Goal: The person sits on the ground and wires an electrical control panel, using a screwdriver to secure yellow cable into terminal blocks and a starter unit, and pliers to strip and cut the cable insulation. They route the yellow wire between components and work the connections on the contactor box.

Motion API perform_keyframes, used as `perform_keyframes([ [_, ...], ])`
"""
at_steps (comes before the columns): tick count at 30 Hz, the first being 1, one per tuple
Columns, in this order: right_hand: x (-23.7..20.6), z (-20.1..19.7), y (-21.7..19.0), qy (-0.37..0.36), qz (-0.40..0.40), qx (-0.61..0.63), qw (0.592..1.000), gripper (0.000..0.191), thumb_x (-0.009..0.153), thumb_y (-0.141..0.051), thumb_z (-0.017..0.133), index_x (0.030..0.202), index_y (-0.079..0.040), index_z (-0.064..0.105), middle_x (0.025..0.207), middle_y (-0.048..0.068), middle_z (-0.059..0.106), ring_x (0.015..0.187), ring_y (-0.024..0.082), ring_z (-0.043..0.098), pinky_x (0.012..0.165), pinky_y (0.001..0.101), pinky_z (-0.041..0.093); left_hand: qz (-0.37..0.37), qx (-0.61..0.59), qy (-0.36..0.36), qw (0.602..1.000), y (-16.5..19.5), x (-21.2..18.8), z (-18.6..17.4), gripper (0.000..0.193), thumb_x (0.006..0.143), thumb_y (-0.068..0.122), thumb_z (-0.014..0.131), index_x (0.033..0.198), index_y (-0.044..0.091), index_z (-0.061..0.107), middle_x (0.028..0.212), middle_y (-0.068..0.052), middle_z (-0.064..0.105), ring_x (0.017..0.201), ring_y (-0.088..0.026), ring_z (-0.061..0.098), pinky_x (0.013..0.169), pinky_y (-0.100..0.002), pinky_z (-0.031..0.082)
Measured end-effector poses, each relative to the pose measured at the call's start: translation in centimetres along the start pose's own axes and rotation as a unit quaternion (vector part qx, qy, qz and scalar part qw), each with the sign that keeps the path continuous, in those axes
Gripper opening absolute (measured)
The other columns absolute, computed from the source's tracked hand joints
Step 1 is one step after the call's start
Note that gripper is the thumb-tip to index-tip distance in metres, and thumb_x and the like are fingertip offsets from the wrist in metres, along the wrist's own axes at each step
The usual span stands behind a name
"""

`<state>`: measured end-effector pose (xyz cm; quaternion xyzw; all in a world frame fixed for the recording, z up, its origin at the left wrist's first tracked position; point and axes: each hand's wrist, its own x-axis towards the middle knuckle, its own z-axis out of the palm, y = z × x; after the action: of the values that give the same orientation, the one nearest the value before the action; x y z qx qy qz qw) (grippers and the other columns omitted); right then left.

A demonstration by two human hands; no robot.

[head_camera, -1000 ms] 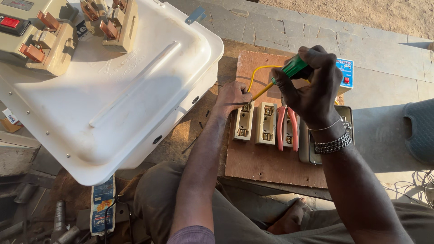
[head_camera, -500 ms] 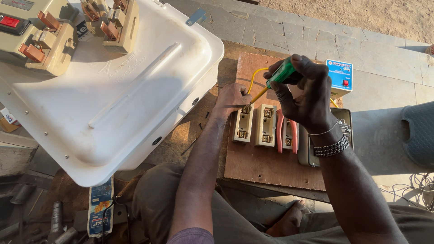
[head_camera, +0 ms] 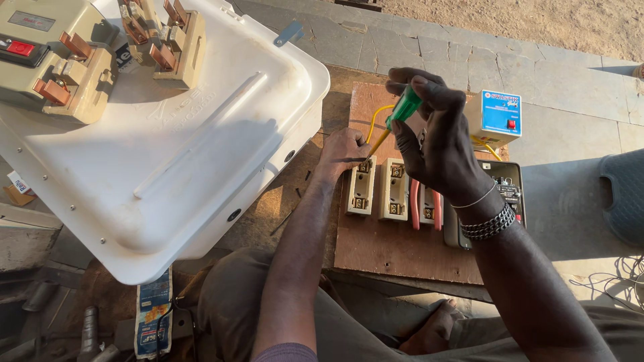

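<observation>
White plastic cover (head_camera: 168, 154), beige switch units (head_camera: 60, 67), small blue-and-white box (head_camera: 494, 118), red-handled pliers (head_camera: 424, 204)

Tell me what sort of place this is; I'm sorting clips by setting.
Probably an outdoor electrical repair spot: paving slabs and bare dirt lie behind a wooden board carrying cream fuse holders, and the right hand works a green screwdriver there.

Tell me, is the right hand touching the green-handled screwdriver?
Touching. The head view shows the right hand with its fingers wrapped around the green-handled screwdriver.
</observation>
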<state>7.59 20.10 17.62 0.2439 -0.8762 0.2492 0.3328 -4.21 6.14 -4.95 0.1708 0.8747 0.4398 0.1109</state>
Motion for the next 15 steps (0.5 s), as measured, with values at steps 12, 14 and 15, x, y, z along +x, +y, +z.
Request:
perform_keyframes([
  [12, 0.3, -1.2, 0.9, 0.001, -0.016, 0.101, 0.995, 0.048, 0.102, -0.004, 0.075, 0.13, -0.002, 0.036, 0.114, 0.019, 0.064, 0.104, 0.028, 0.074, 0.087, 0.0379, 0.062, 0.008, 0.002, 0.001, 1.0, 0.9, 0.5, 0.6, 0.023, 0.079, 0.027, 0.073, 0.07, 0.006, 0.071, 0.065, -0.01, 0.071, 0.065, -0.025, 0.071, 0.072, -0.042, 0.056],
  [14, 0.5, -1.5, 0.6, 0.008, 0.01, 0.058, 0.998, 0.052, 0.099, -0.007, 0.08, 0.131, -0.003, 0.04, 0.109, 0.018, 0.066, 0.098, 0.029, 0.075, 0.08, 0.0391, 0.061, 0.006, 0.006, 0.001, 1.0, 1.2, 0.4, 0.7, 0.022, 0.08, 0.026, 0.073, 0.071, 0.006, 0.071, 0.065, -0.01, 0.071, 0.066, -0.024, 0.07, 0.072, -0.042, 0.056],
  [15, 0.7, -1.8, 0.4, -0.004, 0.009, 0.053, 0.999, 0.053, 0.098, -0.007, 0.08, 0.132, -0.001, 0.04, 0.107, 0.019, 0.066, 0.095, 0.029, 0.075, 0.077, 0.0397, 0.06, 0.015, 0.013, 0.009, 1.0, 1.3, 0.5, 0.6, 0.021, 0.08, 0.026, 0.074, 0.071, 0.007, 0.072, 0.066, -0.009, 0.071, 0.066, -0.023, 0.07, 0.072, -0.043, 0.056],
])
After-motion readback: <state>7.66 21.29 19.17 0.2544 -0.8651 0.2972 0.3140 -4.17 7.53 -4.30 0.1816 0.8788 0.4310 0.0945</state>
